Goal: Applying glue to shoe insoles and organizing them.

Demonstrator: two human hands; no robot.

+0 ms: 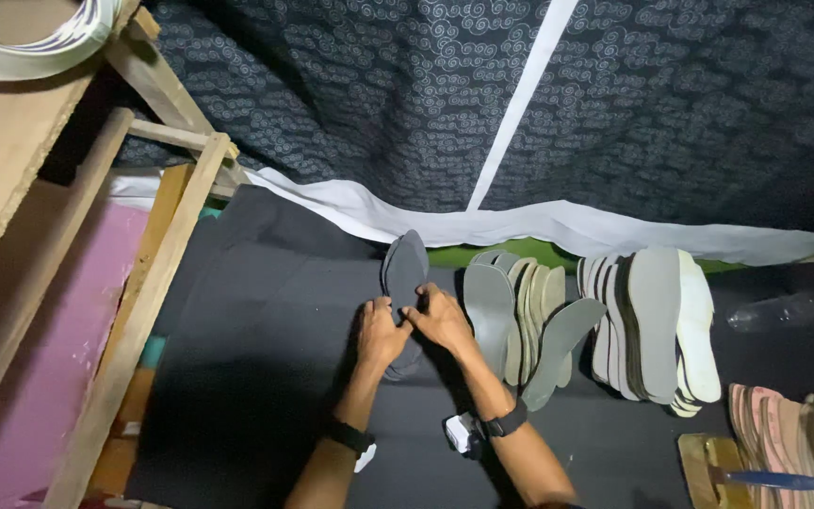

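My left hand (381,332) and my right hand (440,319) both grip a dark grey shoe insole (405,267) that stands upright on a black foam sheet (266,311). The hands meet at the insole's middle, fingers wrapped around its edges. A black band sits on each wrist, and a small white device hangs by the right wrist. Just right of the hands, a row of grey insoles (520,311) leans on edge.
A second stack of grey and white insoles (657,325) stands further right, with pinkish soles (803,434) at the lower right. A brush with a blue handle (756,476) lies on a wooden block. A plastic bottle (784,309) lies at right. A wooden frame (157,273) borders the left; patterned dark cloth (379,104) hangs behind.
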